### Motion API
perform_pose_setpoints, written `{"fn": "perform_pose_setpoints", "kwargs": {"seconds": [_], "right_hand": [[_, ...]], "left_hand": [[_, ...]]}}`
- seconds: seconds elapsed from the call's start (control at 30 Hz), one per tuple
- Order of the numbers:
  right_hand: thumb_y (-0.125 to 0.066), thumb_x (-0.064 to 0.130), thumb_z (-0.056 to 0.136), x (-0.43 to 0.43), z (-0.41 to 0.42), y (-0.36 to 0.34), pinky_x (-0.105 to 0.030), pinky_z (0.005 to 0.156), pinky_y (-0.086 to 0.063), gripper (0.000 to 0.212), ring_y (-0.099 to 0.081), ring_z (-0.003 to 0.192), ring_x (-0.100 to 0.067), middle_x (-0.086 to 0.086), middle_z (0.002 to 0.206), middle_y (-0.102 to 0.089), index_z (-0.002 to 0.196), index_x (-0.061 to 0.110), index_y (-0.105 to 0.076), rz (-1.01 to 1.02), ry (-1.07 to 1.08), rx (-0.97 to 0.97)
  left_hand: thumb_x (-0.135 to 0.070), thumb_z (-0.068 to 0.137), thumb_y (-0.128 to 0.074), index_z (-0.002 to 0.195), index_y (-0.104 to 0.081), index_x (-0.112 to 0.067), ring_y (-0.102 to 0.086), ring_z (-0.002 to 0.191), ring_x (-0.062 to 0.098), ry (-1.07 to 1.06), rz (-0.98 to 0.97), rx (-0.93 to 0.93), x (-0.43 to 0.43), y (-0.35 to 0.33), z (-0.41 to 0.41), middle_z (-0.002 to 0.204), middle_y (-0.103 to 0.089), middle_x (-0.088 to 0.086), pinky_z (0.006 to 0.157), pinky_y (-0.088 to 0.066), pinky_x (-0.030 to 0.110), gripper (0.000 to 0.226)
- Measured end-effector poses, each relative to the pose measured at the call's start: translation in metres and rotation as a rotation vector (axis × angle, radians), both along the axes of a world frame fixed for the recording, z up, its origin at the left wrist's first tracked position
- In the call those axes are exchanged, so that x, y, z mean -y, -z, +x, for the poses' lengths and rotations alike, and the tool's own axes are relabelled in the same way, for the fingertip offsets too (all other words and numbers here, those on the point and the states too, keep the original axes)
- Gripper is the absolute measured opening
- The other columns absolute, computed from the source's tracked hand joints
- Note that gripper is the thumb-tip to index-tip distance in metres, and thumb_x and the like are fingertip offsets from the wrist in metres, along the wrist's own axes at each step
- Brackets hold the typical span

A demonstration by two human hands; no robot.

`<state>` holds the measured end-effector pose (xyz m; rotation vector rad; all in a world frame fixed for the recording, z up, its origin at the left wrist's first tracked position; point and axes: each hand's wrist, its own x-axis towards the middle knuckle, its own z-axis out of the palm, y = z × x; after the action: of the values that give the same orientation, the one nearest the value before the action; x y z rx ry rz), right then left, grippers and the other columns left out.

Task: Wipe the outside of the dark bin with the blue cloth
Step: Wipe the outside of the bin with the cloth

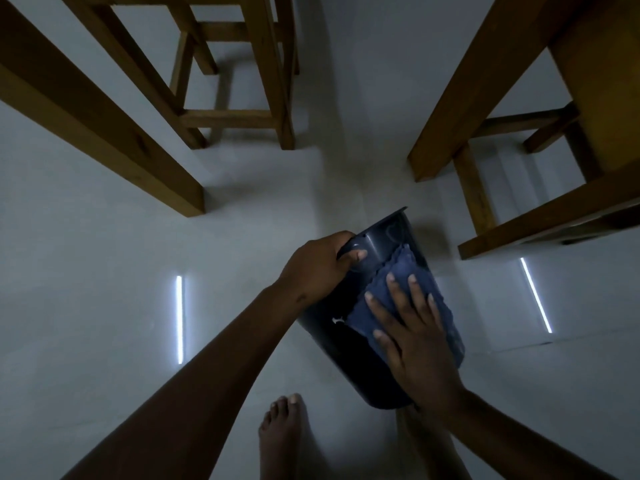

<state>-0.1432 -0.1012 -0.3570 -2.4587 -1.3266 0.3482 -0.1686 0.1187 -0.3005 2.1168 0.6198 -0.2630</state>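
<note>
The dark bin (349, 355) is held tilted above the pale floor, its open rim pointing away from me and its base near my legs. My left hand (317, 266) grips the rim at the bin's upper left, with the thumb curled over the edge. A blue cloth (401, 271) lies spread on the bin's outer wall, facing up. On top of it, my right hand (412, 336) presses flat with the fingers spread, covering the cloth's lower part.
Wooden table legs (104, 133) stand at the left and a wooden stool (242, 116) behind. More wooden furniture (519, 168) is at the right. My bare foot (280, 434) rests on the glossy floor below the bin, with light strips reflected on both sides.
</note>
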Motion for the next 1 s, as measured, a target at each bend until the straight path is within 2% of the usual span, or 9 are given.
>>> {"fn": "perform_pose_setpoints", "kwargs": {"seconds": [0.1,0.23,0.33,0.47,0.63,0.73,0.83,0.93,1.0], "right_hand": [[-0.025,0.044,0.098,-0.01,0.025,-0.001,-0.053,0.115,-0.017,0.053,-0.005,0.148,-0.025,0.0,0.161,-0.011,0.149,0.036,-0.015,0.022,0.082,-0.015],[-0.026,0.043,0.098,-0.01,0.041,-0.001,-0.057,0.112,-0.026,0.055,-0.004,0.148,-0.02,0.003,0.161,-0.008,0.151,0.032,-0.016,0.066,0.24,-0.148],[-0.02,0.045,0.099,0.0,0.013,-0.002,-0.054,0.114,-0.017,0.053,-0.003,0.148,-0.027,-0.001,0.161,-0.008,0.15,0.034,-0.012,0.007,0.14,-0.028],[-0.023,0.042,0.099,-0.017,0.023,-0.005,-0.052,0.115,-0.015,0.054,-0.001,0.148,-0.027,0.0,0.161,-0.008,0.15,0.037,-0.007,0.0,-0.003,0.06],[-0.022,0.046,0.099,-0.011,0.047,-0.005,-0.057,0.11,-0.031,0.054,-0.008,0.147,-0.017,0.006,0.161,-0.009,0.15,0.036,-0.013,0.084,0.314,-0.214],[-0.018,0.045,0.1,0.005,0.008,-0.004,-0.058,0.112,-0.023,0.051,-0.003,0.147,-0.026,0.0,0.16,-0.009,0.15,0.036,-0.011,0.013,0.133,-0.067],[-0.027,0.041,0.099,-0.018,0.02,-0.006,-0.051,0.115,-0.014,0.054,0.0,0.148,-0.026,0.001,0.161,-0.007,0.15,0.038,-0.007,0.009,0.026,0.009],[-0.025,0.044,0.098,-0.028,0.051,-0.01,-0.047,0.114,-0.022,0.055,-0.004,0.148,-0.018,0.005,0.161,-0.007,0.151,0.035,-0.013,0.109,0.222,-0.189],[-0.022,0.049,0.096,-0.014,0.047,-0.007,-0.051,0.113,-0.027,0.055,-0.001,0.147,-0.011,0.012,0.161,-0.004,0.149,0.042,-0.009,0.132,0.306,-0.323]], "left_hand": [[-0.028,0.096,-0.052,0.115,-0.059,-0.019,-0.065,0.097,0.015,-0.049,-0.213,-0.012,-0.013,-0.01,-0.006,0.105,-0.069,-0.001,0.084,-0.049,0.029,0.021],[-0.037,0.097,-0.046,0.086,-0.052,-0.025,-0.063,0.074,0.017,-0.027,0.044,-0.027,-0.014,0.002,-0.024,0.077,-0.064,-0.002,0.067,-0.046,0.029,0.018],[-0.04,0.098,-0.043,0.082,-0.049,-0.027,-0.058,0.064,0.014,-0.096,0.104,0.061,0.0,0.009,-0.018,0.067,-0.059,-0.006,0.056,-0.04,0.024,0.022],[-0.038,0.098,-0.045,0.091,-0.058,-0.026,-0.063,0.073,0.017,-0.095,0.11,0.13,0.001,0.01,-0.005,0.077,-0.066,-0.004,0.063,-0.044,0.025,0.019],[-0.04,0.098,-0.042,0.103,-0.062,-0.026,-0.065,0.077,0.015,-0.125,0.16,0.133,0.003,0.012,-0.005,0.085,-0.072,-0.002,0.071,-0.05,0.028,0.025],[-0.041,0.098,-0.043,0.102,-0.062,-0.029,-0.065,0.077,0.014,-0.125,0.171,0.133,0.003,0.013,-0.005,0.085,-0.072,-0.003,0.071,-0.049,0.026,0.024],[-0.037,0.098,-0.043,0.101,-0.062,-0.029,-0.065,0.08,0.015,-0.091,0.163,0.153,0.002,0.014,0.003,0.09,-0.072,-0.003,0.073,-0.051,0.027,0.021],[-0.036,0.099,-0.042,0.103,-0.063,-0.03,-0.066,0.079,0.015,-0.089,0.152,0.156,0.006,0.012,0.006,0.09,-0.072,-0.003,0.074,-0.052,0.027,0.022],[-0.038,0.1,-0.041,0.104,-0.063,-0.03,-0.066,0.078,0.016,-0.088,0.196,0.141,0.01,0.011,0.002,0.088,-0.073,-0.002,0.074,-0.053,0.029,0.024]]}}
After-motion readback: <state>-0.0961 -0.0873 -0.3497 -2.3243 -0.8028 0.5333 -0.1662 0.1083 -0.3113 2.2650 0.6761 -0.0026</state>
